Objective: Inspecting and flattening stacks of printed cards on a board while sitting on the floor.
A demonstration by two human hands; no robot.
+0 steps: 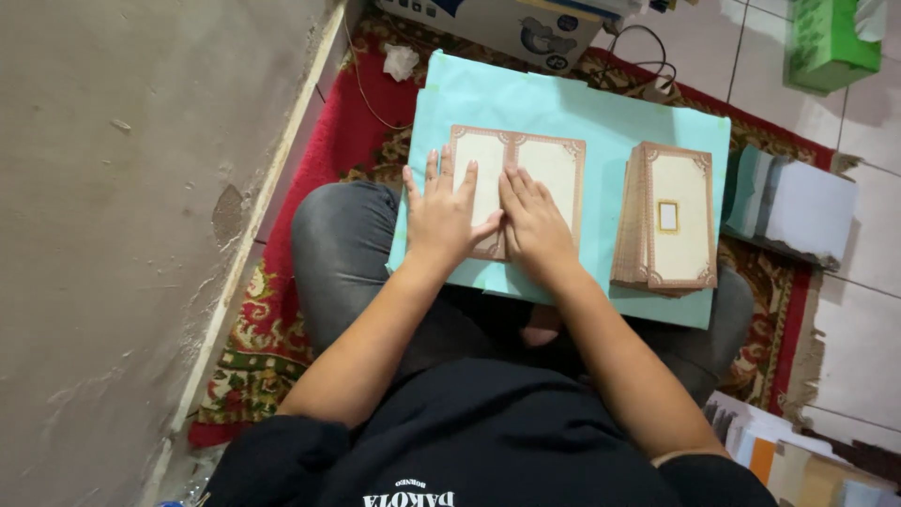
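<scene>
Both hands [488, 221] lie flat on the open card [549, 169]; stack [668, 221] beside.

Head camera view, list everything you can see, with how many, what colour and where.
Open card: one, cream with pink border, flat on the board under both hands.
Card stack: one pile, cream with pink borders, on the board's right side.
Board: one, light blue, across the lap.
Paper piles: a few, white and pale blue, on the floor right of the board.
Rug: one, red patterned, under the person.
Green box: one, top right on the tiles.
Printed box: one, white and blue, top centre.
Cable: one, dark, beside the printed box.
Crumpled paper: one, white, on the rug.
Left hand: flat on the card.
Right hand: flat on the card.
</scene>
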